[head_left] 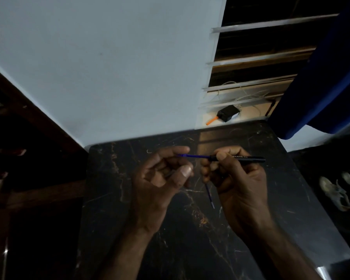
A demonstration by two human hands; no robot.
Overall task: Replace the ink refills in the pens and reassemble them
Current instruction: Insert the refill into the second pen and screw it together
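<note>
The black pen barrel (245, 158) carried pale lettering along its side; only part of it could be read, something like "OTANE", the rest being covered by the thumb or too blurred to make out. The right hand (236, 178) was closed around the barrel near its open end, thumb on top and fingers curled beneath, holding it level above the table (271, 209). A blue ink refill (194, 156) stuck out of that open end toward the left, partly inside the barrel. The left hand (162, 178) pinched the far tip of the refill between its forefinger and the fingers below, narrowly closed, with the thumb lying forward across the palm. A thin grey part seemed to sit in the left palm, though it was too dim to identify. A second blue refill (210, 196) lay on the dark marbled table just beneath the right hand, pointing toward the person. Behind the table, on a pale ledge under the window slats, sat a small black box (228, 113) with an orange piece (211, 120) beside it. A blue curtain (319, 77) hung at the right, and a pair of pale shoes (337, 194) rested on the floor to the right of the table
</note>
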